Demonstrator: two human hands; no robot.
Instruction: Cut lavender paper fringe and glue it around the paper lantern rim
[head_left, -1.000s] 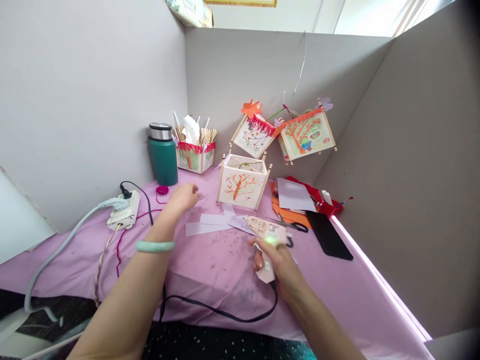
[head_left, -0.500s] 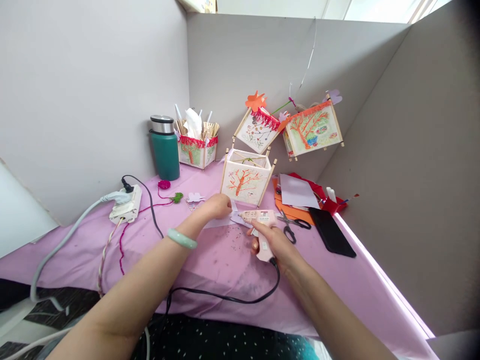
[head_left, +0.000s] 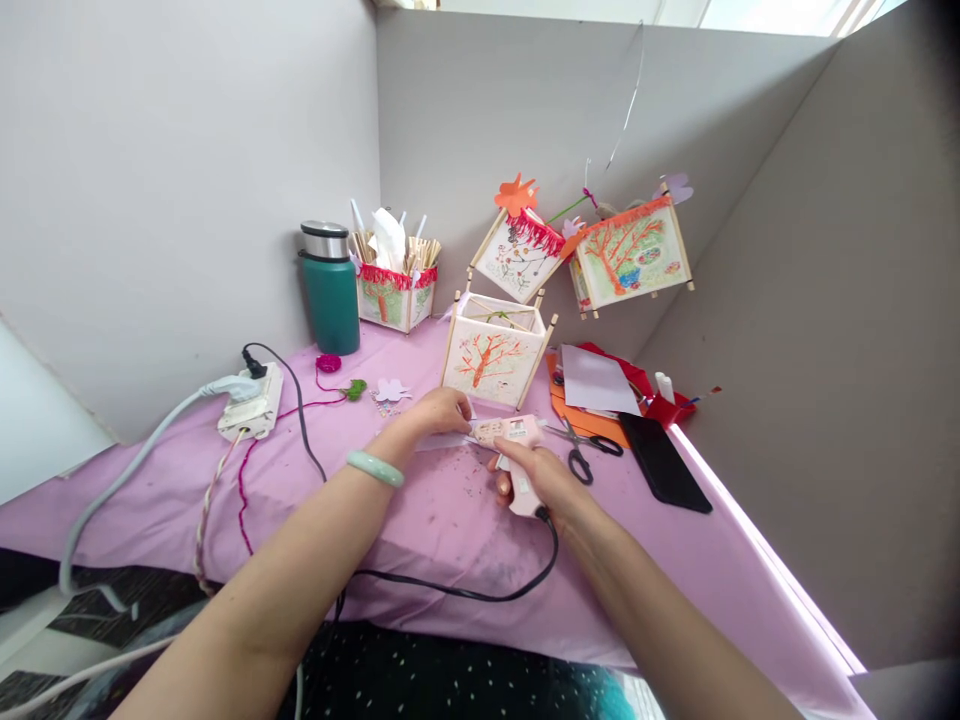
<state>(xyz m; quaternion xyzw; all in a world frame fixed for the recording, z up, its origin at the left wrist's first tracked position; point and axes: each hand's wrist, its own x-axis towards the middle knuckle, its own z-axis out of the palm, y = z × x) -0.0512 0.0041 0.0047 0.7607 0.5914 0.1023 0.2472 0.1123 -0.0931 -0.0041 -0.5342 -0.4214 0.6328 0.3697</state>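
Observation:
My right hand (head_left: 544, 480) is wrapped round the handle of a pale pink hot glue gun (head_left: 517, 432), its nozzle pointing left. Close to that nozzle is my left hand (head_left: 444, 412), its fingers pinched together; what they hold, if anything, is too small to make out. Under the left hand a pale sheet of paper (head_left: 439, 442) lies on the cloth, mostly covered by the hand. Just behind both hands stands a white lantern-like box (head_left: 491, 365) with stick corners and an orange tree drawing. Black-handled scissors (head_left: 581, 450) lie right of the glue gun.
A green bottle (head_left: 330, 300) and a decorated stick holder (head_left: 397, 300) stand at the back left. Decorated lanterns (head_left: 634, 255) hang behind. A power strip (head_left: 251, 405) sits left; the gun's black cord (head_left: 480, 598) loops in front. A black phone-like slab (head_left: 664, 465) lies right.
The glue gun has shifted slightly left, bringing its nozzle to my left fingers. My left hand has moved a little to the right. The camera view has shifted slightly.

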